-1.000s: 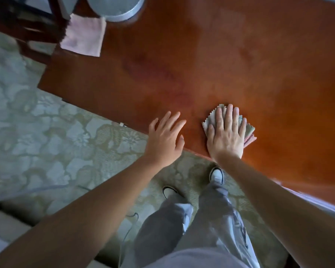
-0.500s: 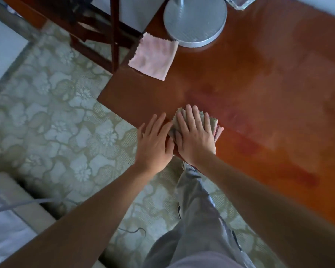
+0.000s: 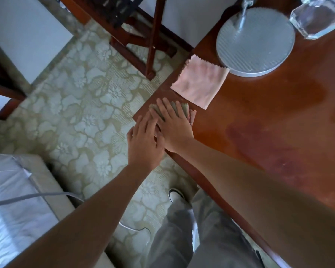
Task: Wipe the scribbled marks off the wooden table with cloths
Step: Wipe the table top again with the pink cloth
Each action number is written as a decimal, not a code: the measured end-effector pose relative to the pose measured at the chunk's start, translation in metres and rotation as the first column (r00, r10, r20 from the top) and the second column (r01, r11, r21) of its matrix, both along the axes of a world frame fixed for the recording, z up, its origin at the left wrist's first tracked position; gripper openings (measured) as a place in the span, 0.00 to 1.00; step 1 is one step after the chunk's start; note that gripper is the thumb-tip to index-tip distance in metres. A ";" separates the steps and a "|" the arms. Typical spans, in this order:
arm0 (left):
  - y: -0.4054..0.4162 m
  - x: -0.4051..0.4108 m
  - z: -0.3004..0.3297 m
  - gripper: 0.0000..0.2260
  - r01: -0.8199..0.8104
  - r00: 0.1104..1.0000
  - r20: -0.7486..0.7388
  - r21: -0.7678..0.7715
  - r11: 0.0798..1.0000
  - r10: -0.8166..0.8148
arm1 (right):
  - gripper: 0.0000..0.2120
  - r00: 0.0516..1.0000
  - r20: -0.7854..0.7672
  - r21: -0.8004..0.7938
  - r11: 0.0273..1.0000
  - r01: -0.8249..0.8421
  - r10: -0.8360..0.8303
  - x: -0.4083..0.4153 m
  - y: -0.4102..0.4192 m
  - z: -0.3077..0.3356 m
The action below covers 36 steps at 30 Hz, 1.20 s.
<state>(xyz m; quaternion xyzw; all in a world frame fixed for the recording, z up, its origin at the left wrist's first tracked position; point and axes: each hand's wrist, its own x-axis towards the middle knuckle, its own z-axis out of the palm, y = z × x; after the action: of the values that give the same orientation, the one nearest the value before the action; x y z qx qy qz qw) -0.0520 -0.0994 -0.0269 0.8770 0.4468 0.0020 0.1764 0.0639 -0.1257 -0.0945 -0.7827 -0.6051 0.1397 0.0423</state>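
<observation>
Since the earlier frame the right hand [image 3: 174, 124] has slid its folded cloth [image 3: 184, 109] leftward to the worktop [image 3: 278, 132] corner, fingers flat, pressing; the left hand [image 3: 145, 144] overlaps it, open. Pink cloth [image 3: 199, 84] lies just beyond.

Glossy reddish-brown wooden table [image 3: 278, 117]: darker smeared patches across the middle of its top, near edge running diagonally. Folded grey-green cloth with zigzag edge [image 3: 183, 110], pink layer showing beneath it, lies flat at the table's near corner, mostly covered. Square pale pink cloth with pinked edges [image 3: 199, 84] lies flat just beyond it, unfolded, slightly wrinkled
</observation>
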 end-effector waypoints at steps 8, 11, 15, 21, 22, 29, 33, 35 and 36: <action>0.003 0.041 -0.005 0.20 -0.119 0.956 0.240 -0.209 0.971 0.169 | 0.20 0.970 -0.207 0.359 0.932 -0.048 0.130 0.053 -0.020 0.035; 0.003 0.052 -0.019 0.21 -0.095 0.984 0.137 -0.157 0.983 0.117 | 0.20 0.985 -0.170 0.394 0.917 0.054 0.015 0.089 -0.021 0.040; 0.006 0.072 -0.043 0.28 -0.007 0.998 -0.063 0.016 1.000 0.008 | 0.26 0.978 -0.104 0.139 0.971 0.196 -0.182 0.125 0.018 0.037; 0.016 0.081 -0.064 0.32 0.049 0.995 -0.093 0.159 0.986 -0.035 | 0.29 0.989 0.065 -0.008 0.991 0.131 -0.131 0.131 0.030 0.014; 0.017 0.080 -0.065 0.32 0.048 0.996 -0.081 0.176 0.983 -0.034 | 0.30 0.989 0.072 -0.011 0.991 0.133 -0.132 0.132 0.028 0.014; 0.019 0.082 -0.058 0.35 0.098 0.986 -0.145 0.134 0.986 -0.079 | 0.31 0.957 0.021 -0.041 0.956 0.290 -0.289 0.097 -0.058 0.017; 0.017 0.084 -0.050 0.32 0.101 0.983 -0.164 0.107 0.989 -0.082 | 0.31 0.969 -0.008 -0.053 0.968 0.244 -0.245 0.052 -0.120 0.015; 0.013 0.086 -0.046 0.27 0.183 0.980 -0.111 0.180 0.966 -0.165 | 0.31 0.979 -0.018 -0.045 0.978 0.204 -0.205 0.058 -0.125 0.012; 0.009 0.088 -0.045 0.24 0.219 0.975 -0.068 0.210 0.953 -0.209 | 0.31 0.982 -0.008 -0.050 0.981 0.189 -0.190 0.067 -0.122 0.011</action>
<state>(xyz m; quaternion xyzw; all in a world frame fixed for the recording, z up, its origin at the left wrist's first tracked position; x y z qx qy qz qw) 0.0362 -0.0902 -0.0717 0.9341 0.3501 0.0118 0.0692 0.1307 -0.2477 -0.0835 -0.8366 -0.5240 0.1548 0.0402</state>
